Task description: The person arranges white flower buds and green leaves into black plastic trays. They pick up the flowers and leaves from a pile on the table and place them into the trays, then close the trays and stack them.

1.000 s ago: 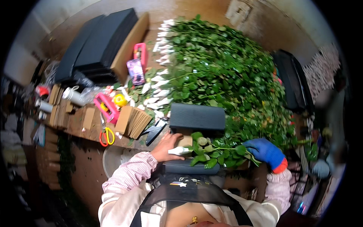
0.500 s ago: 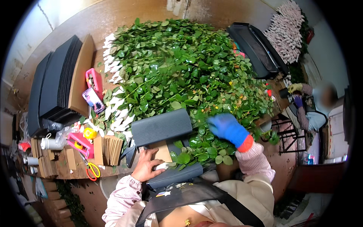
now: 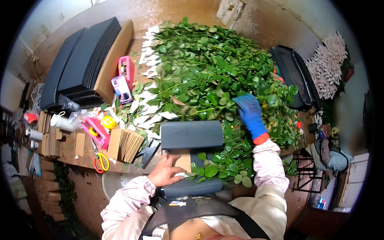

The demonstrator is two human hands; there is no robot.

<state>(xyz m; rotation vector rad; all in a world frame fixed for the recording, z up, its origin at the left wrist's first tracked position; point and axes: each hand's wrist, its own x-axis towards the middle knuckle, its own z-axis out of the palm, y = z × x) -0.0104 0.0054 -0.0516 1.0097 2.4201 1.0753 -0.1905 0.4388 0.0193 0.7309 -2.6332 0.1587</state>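
In front of me a dark grey ribbed wrapper [image 3: 192, 135] curls up at its far and near sides, with brown cardboard [image 3: 183, 159] between them. My bare left hand [image 3: 165, 172] lies over its left part, fingers spread, the thumb beside a white-sleeved bud [image 3: 182, 175]. Leafy stems [image 3: 211, 171] run right from this bud. Beyond spreads a wide pile of leafy rose stems [image 3: 212, 72], white-sleeved heads on its left. My right hand [image 3: 251, 114], in a blue glove, reaches into the pile's right part. Its bunched fingers close on a stem, partly hidden by leaves.
Dark cardboard sheets [image 3: 86, 56] stand at the left, near pink tape dispensers [image 3: 127, 72], scissors [image 3: 100, 158], a black stapler [image 3: 150, 153] and small cardboard pieces [image 3: 127, 145]. A dark open case [image 3: 294, 76] sits far right. Another person [image 3: 338, 160] works beyond the table.
My right hand has moved from the pile's near edge farther into the leaves. The left hand stays on the cardboard. The view has swung, so the table sits farther right.
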